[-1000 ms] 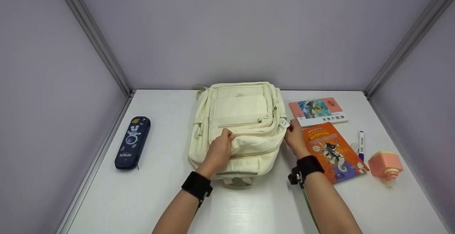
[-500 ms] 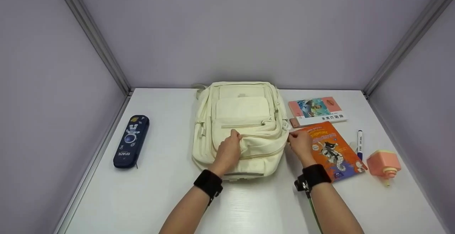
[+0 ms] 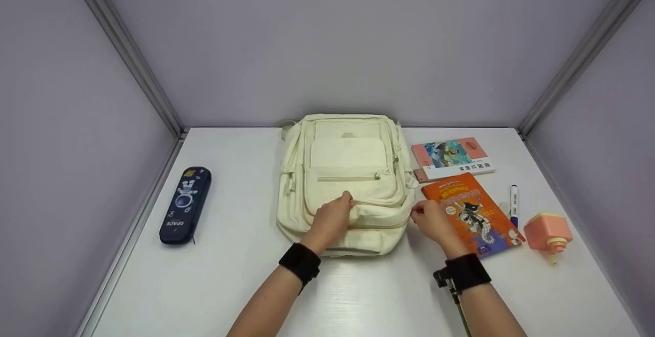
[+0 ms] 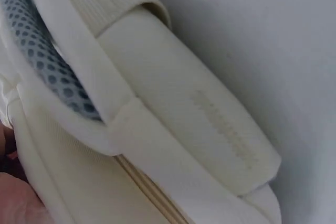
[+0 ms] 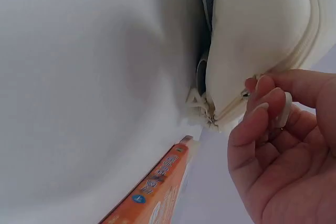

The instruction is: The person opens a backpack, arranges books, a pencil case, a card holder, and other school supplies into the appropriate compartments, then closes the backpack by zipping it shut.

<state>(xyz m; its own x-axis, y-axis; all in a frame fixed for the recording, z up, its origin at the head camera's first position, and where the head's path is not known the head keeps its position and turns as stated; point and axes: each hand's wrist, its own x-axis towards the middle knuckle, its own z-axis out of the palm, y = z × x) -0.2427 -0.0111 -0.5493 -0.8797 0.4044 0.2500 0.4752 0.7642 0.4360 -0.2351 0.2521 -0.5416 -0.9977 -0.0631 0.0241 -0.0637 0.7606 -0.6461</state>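
A cream backpack (image 3: 348, 155) lies on the white table with its front pockets facing up. My left hand (image 3: 327, 224) grips the fabric at the lower edge of the front pocket; in the left wrist view only a bit of this hand (image 4: 18, 200) shows, beside the bag's strap (image 4: 173, 93). At the bag's lower right side, my right hand (image 3: 434, 224) pinches a zipper pull. The right wrist view shows the white pull (image 5: 286, 110) between the curled fingers and thumb, at the bag's zipper seam.
Right of the bag lie an orange book (image 3: 473, 217), a pink-and-white book (image 3: 453, 158), a marker (image 3: 514, 204) and a pink pump bottle (image 3: 548, 230). A navy pencil case (image 3: 185, 206) lies at left. Walls bound the table at the back and sides.
My right hand has moved down along the backpack's right side, towards me. My left hand has shifted a little right and keeps its grip on the pocket edge.
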